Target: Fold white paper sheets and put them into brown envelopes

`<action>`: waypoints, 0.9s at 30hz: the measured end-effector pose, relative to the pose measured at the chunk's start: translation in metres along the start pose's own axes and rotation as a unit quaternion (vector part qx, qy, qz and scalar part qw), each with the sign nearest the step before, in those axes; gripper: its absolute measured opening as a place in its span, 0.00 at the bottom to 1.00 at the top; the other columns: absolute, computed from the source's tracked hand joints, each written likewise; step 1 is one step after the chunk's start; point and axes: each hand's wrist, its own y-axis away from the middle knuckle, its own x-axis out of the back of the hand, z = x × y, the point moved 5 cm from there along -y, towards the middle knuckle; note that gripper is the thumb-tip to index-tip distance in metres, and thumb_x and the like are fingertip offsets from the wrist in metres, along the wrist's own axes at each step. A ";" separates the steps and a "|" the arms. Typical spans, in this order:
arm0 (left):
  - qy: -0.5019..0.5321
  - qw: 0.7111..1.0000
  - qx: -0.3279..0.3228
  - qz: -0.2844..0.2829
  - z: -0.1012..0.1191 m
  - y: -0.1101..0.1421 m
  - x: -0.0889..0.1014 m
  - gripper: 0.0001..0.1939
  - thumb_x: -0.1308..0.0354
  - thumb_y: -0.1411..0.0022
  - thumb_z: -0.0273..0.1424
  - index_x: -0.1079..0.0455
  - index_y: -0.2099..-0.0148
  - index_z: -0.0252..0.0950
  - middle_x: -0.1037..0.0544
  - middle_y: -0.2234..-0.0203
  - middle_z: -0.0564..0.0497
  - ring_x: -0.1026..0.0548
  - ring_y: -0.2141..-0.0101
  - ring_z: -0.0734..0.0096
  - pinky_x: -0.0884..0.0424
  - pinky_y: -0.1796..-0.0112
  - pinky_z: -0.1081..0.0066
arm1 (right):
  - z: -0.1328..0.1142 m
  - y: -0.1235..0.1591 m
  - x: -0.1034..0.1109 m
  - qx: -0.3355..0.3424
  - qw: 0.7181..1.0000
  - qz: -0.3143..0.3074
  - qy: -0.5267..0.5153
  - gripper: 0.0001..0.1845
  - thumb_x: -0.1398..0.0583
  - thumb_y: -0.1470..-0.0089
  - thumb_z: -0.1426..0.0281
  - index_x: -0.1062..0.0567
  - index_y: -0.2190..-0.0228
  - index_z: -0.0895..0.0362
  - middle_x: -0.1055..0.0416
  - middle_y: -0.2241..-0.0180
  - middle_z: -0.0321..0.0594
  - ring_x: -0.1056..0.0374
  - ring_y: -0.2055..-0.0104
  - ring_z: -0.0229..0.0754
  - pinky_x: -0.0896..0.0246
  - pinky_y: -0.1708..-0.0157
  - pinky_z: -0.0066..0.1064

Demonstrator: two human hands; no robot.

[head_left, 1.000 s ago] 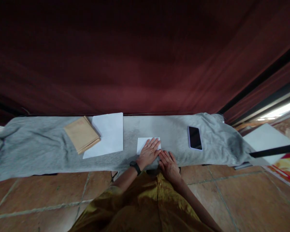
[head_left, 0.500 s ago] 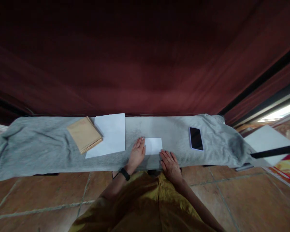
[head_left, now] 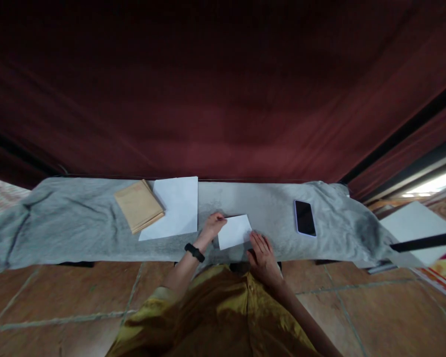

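Observation:
A small white sheet of paper [head_left: 235, 232], apparently folded, lies slightly tilted in front of me on the grey cloth. My left hand [head_left: 212, 227], with a black band on its wrist, pinches the paper at its upper left corner. At the paper's right edge rests my right hand [head_left: 261, 254], its fingers stretched out and the tips touching the sheet.
Left of my hands lie larger white sheets [head_left: 180, 208], partly under a stack of brown envelopes [head_left: 139, 206]. A phone [head_left: 305, 218] lies to the right on the grey cloth [head_left: 82, 223]. Behind hangs a dark red curtain [head_left: 223, 124].
My left hand has gone from lying flat beside the paper to pinching its upper left corner. The paper has tilted and shows a larger face. My right hand stays at its right edge.

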 end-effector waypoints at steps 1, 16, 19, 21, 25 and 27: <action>0.029 1.000 0.011 -0.001 0.001 0.004 -0.001 0.04 0.40 0.45 0.30 0.29 0.71 0.37 0.26 0.79 0.55 0.25 0.73 0.68 0.31 0.70 0.71 | -0.004 -0.004 0.000 0.000 1.000 -0.002 -0.008 0.34 0.47 0.34 0.70 0.48 0.31 0.60 0.39 0.33 0.51 0.45 0.31 0.51 0.51 0.32 0.52; 0.438 0.884 0.161 -0.021 0.009 0.067 -0.022 0.30 0.29 0.48 0.48 0.30 0.47 0.40 0.22 0.53 0.46 0.24 0.53 0.62 0.28 0.58 0.67 | -0.005 -0.065 -0.002 -0.341 0.761 0.112 -0.541 0.28 0.42 0.43 0.48 0.20 0.59 0.59 0.19 0.59 0.46 0.24 0.56 0.51 0.30 0.53 0.39; 0.454 0.881 0.124 -0.054 0.002 0.073 -0.040 0.33 0.27 0.52 0.38 0.31 0.45 0.40 0.20 0.59 0.47 0.22 0.60 0.64 0.27 0.60 0.67 | -0.010 -0.064 -0.010 -0.358 0.698 0.115 -0.609 0.28 0.37 0.50 0.47 0.21 0.59 0.58 0.19 0.59 0.44 0.24 0.58 0.49 0.29 0.55 0.38; 0.438 0.893 0.099 -0.041 -0.004 0.069 -0.041 0.32 0.28 0.52 0.35 0.30 0.44 0.38 0.20 0.64 0.50 0.22 0.66 0.67 0.28 0.64 0.70 | -0.008 -0.062 -0.011 -0.362 0.691 0.114 -0.616 0.28 0.36 0.51 0.48 0.22 0.58 0.58 0.19 0.60 0.44 0.24 0.59 0.49 0.29 0.57 0.37; 0.301 0.952 0.054 0.013 -0.014 0.048 -0.024 0.34 0.34 0.49 0.27 0.33 0.39 0.38 0.26 0.75 0.58 0.27 0.74 0.72 0.32 0.69 0.72 | 0.018 -0.053 -0.011 -0.384 0.722 0.140 -0.558 0.30 0.36 0.51 0.49 0.24 0.54 0.58 0.20 0.61 0.43 0.25 0.62 0.47 0.30 0.64 0.35; 0.210 0.977 0.028 0.026 -0.016 0.037 -0.014 0.34 0.38 0.47 0.23 0.35 0.37 0.37 0.28 0.76 0.59 0.29 0.74 0.73 0.31 0.68 0.71 | 0.033 -0.051 -0.010 -0.378 0.762 0.148 -0.505 0.32 0.37 0.50 0.50 0.27 0.49 0.58 0.22 0.63 0.41 0.27 0.65 0.45 0.32 0.68 0.33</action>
